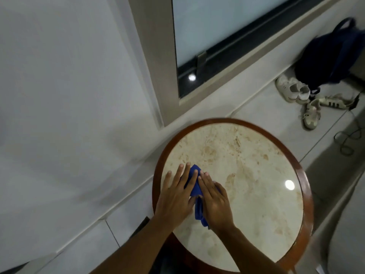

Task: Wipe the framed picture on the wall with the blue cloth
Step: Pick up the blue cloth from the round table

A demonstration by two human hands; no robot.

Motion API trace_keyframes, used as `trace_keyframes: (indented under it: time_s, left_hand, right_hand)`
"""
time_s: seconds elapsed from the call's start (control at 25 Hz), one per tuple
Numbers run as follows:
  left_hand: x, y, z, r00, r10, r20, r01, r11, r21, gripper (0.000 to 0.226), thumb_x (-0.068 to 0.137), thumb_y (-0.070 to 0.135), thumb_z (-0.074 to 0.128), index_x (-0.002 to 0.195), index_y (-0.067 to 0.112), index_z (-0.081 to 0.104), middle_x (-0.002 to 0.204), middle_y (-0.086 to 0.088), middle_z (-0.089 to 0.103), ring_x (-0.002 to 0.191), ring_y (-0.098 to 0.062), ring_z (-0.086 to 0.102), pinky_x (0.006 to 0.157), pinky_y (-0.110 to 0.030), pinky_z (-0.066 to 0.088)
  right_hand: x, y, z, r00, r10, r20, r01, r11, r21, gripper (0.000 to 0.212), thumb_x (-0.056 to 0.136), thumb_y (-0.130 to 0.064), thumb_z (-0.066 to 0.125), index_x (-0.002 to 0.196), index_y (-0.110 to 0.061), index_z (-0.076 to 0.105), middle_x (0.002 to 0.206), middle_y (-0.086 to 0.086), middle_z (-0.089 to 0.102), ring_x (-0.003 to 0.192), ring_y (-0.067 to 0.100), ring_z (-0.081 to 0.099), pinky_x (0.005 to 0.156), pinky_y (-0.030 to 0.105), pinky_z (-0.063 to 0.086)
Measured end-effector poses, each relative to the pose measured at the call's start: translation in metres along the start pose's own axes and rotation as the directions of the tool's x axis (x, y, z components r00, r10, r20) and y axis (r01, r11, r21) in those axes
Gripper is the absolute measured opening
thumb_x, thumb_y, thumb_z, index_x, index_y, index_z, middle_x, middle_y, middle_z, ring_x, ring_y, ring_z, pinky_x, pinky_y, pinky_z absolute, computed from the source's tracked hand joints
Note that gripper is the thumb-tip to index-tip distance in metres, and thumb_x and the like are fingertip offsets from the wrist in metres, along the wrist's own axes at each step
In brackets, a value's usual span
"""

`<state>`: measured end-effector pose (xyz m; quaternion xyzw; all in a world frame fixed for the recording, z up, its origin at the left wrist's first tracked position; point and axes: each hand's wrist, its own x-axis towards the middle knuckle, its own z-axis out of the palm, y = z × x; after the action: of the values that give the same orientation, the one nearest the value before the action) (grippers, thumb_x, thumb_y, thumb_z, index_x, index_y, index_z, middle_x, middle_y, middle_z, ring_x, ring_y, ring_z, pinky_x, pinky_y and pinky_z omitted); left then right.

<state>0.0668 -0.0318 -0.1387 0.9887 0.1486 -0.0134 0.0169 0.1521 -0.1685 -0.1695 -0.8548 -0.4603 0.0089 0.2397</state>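
Both hands, the left hand (174, 196) and right hand (214, 202), press flat with fingers spread on the blue cloth (194, 184) lying on a round marble table (246, 165); unclenched, the blurred cloth seemingly loosely bunched, it could slip away when lifted toward the unseen picture.

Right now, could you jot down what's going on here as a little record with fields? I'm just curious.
setting: round table with marble-look top and brown wooden rim, beside a white wall
cloth: blue cloth lying on the tabletop, bunched
left hand: left hand flat, fingers spread, pressing on the cloth
right hand: right hand flat on the cloth beside the left
floor items: white shoes, dark backpack, a cable
framed picture: not in view
task stage: cloth not yet lifted
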Motion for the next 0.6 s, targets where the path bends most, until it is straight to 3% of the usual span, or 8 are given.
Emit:
trace_keyframes:
  time_s: [0.2, 0.32, 0.44, 0.6]
  left_hand:
    - [-0.018, -0.042, -0.170, 0.986, -0.025, -0.164, 0.035, 0.998, 0.060, 0.068, 0.098, 0.050, 0.038, 0.155, 0.017, 0.026, 0.162, -0.012, 0.030, 0.147, -0.031, 0.031, 0.113, -0.055, 0.037]
    - [-0.034, -0.069, -0.297, 0.948, -0.017, -0.317, 0.078, 0.980, 0.182, 0.068, 0.100, 0.056, 0.029, 0.156, 0.017, 0.018, 0.162, -0.012, 0.024, 0.148, -0.033, 0.028, 0.118, -0.055, 0.024]
    - [-0.057, -0.100, -0.427, 0.874, 0.076, -0.481, 0.104, 0.936, 0.336, 0.071, 0.101, 0.058, 0.027, 0.157, 0.017, 0.010, 0.167, -0.015, 0.008, 0.151, -0.033, 0.012, 0.118, -0.056, 0.008]
    - [-0.103, -0.141, -0.593, 0.720, 0.148, -0.678, 0.235, 0.868, 0.438, 0.073, 0.100, 0.052, 0.033, 0.159, 0.019, 0.007, 0.168, -0.012, 0.004, 0.153, -0.030, 0.006, 0.120, -0.054, 0.001]
  right_hand:
    - [0.067, -0.098, -0.121, 0.966, -0.172, -0.195, 0.184, 0.982, 0.045, 0.047, 0.103, -0.027, 0.037, 0.147, -0.009, 0.034, 0.150, 0.011, 0.042, 0.146, 0.015, 0.024, 0.119, 0.030, 0.016]
    - [0.112, -0.180, -0.210, 0.887, -0.236, -0.396, 0.296, 0.950, 0.097, 0.049, 0.107, -0.033, 0.022, 0.153, -0.016, 0.020, 0.159, 0.004, 0.028, 0.145, 0.016, 0.024, 0.117, 0.030, 0.020]
    - [0.154, -0.271, -0.295, 0.747, -0.268, -0.609, 0.433, 0.891, 0.139, 0.048, 0.107, -0.034, 0.020, 0.154, -0.021, 0.018, 0.162, -0.010, 0.014, 0.143, 0.016, 0.030, 0.111, 0.029, 0.023]
    - [0.206, -0.389, -0.391, 0.502, -0.278, -0.819, 0.586, 0.806, 0.086, 0.045, 0.107, -0.028, 0.026, 0.146, -0.008, 0.034, 0.162, -0.002, 0.020, 0.143, 0.024, 0.032, 0.107, 0.035, 0.029]
